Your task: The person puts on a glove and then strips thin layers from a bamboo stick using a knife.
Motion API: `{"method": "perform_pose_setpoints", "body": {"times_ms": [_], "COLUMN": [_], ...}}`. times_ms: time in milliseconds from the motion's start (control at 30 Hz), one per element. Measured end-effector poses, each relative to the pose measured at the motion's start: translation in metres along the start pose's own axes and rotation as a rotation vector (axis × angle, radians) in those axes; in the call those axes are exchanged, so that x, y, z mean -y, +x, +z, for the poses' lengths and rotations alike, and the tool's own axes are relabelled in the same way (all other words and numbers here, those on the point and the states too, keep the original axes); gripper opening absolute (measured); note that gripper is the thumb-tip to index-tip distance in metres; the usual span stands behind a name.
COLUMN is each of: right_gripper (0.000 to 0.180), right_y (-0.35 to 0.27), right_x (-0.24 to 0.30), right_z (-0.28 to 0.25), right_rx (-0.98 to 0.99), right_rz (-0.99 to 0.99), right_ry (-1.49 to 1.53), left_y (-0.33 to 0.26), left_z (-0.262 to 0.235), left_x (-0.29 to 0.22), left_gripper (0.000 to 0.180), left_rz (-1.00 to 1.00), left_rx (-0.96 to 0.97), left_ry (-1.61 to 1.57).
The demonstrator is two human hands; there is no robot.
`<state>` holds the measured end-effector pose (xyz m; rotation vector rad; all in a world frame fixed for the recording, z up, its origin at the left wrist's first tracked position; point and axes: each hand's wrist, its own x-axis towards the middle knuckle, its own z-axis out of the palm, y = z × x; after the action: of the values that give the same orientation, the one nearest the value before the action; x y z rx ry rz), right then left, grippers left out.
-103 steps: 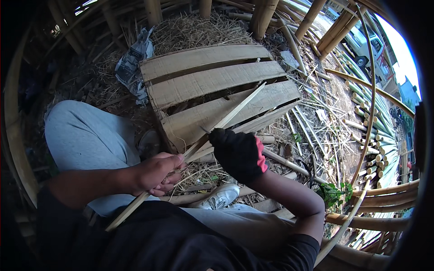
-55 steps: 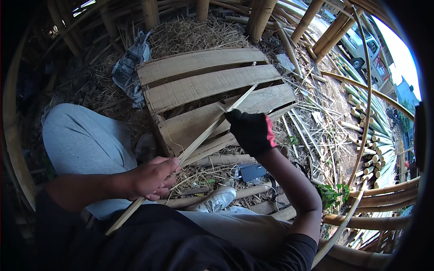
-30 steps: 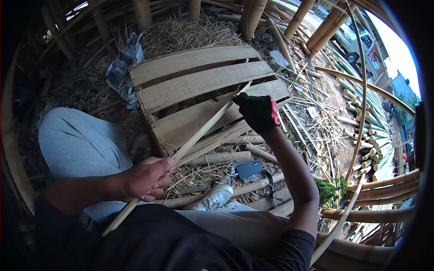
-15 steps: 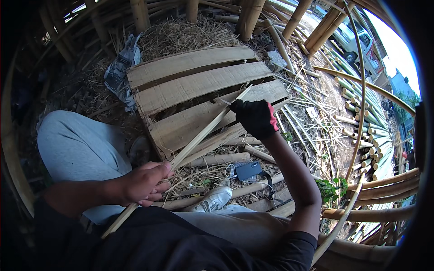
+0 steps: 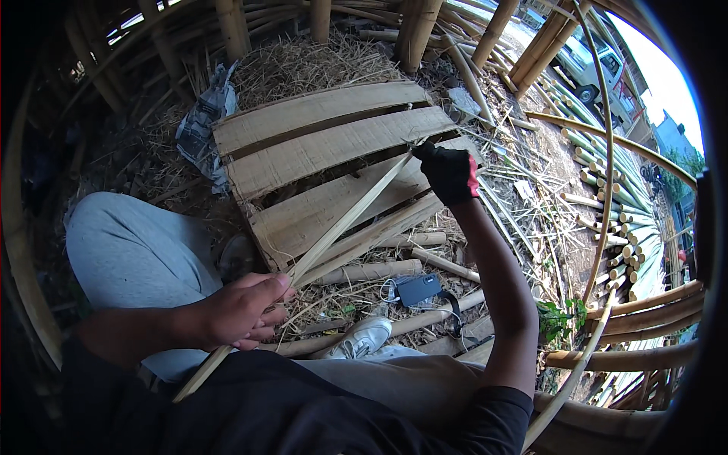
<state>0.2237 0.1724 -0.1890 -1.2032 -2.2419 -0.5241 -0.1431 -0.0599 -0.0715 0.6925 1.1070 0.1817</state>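
A long pale bamboo strip (image 5: 350, 218) slants from my lap up over a low slatted wooden platform (image 5: 326, 152). My bare left hand (image 5: 241, 309) is closed around its lower part, thumb on top. My right hand (image 5: 449, 174), in a black and red glove, is closed at the strip's far end, with my arm stretched forward. A thin piece that looks like a knife blade juts from this fist across the strip; its handle is hidden in the glove.
A dark phone (image 5: 418, 290) with a white cable lies beyond my shoe (image 5: 368, 337). Crumpled newspaper (image 5: 206, 125) sits left of the platform. Straw, shavings and bamboo poles (image 5: 379, 271) cover the ground. A curved bamboo piece (image 5: 607, 152) rises at right, before stacked poles (image 5: 626, 258).
My right hand has moved forward and slightly right along the strip, toward its far end. My left hand keeps its hold, almost unmoved.
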Motion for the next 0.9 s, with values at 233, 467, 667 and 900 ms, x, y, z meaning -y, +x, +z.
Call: {"method": "perform_pose_setpoints", "body": {"times_ms": [233,467,667,900], "right_gripper": [0.014,0.007,0.013,0.005], "right_y": [0.016,0.036,0.045,0.043], "right_x": [-0.008,-0.016,-0.029,-0.041], "right_z": [0.001,0.005,0.006,0.006], "right_rx": [-0.077,-0.096,-0.18,-0.133], "right_rz": [-0.016,-0.028,-0.052,0.032], "right_ry": [-0.028,-0.294,-0.332,-0.357], "left_y": [-0.006,-0.015,-0.019,-0.023], "left_z": [-0.001,-0.001,0.001,0.007], "left_x": [-0.003,-0.006,-0.009,-0.012], "left_gripper": [0.04,0.04,0.04,0.038], "left_rz": [0.027,0.075,0.069,0.092], "left_rx": [-0.003,0.004,-0.014,0.005], "left_ry": [-0.012,-0.029,-0.035,0.003]}}
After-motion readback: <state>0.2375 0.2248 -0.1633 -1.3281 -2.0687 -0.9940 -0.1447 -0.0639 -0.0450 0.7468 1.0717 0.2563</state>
